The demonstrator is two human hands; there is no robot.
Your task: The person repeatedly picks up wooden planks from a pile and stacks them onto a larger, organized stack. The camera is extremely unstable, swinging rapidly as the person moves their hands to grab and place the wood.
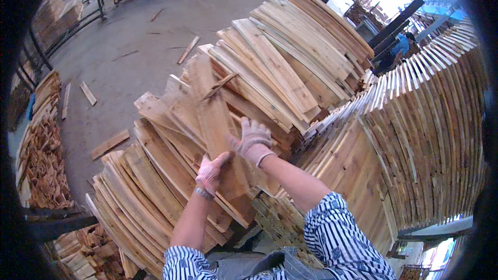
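Striped sleeves (342, 241), blue-black and white, rolled at the elbow; grey cloth (249, 267) between them. Left hand (210, 172), pale knit glove, metallic band (204, 193) at wrist: thumb over the near left edge of one blurred board (208, 109), fingers clamped on it. Board: lying aslant above the long row of loose planks (142, 176). Right hand (252, 140), gloved, blurred: fingers slightly apart, beside the board's right edge; contact cannot be told. Right: tall curved stack of boards (430, 135). Beyond: grey floor (124, 67), scattered offcuts (88, 93).
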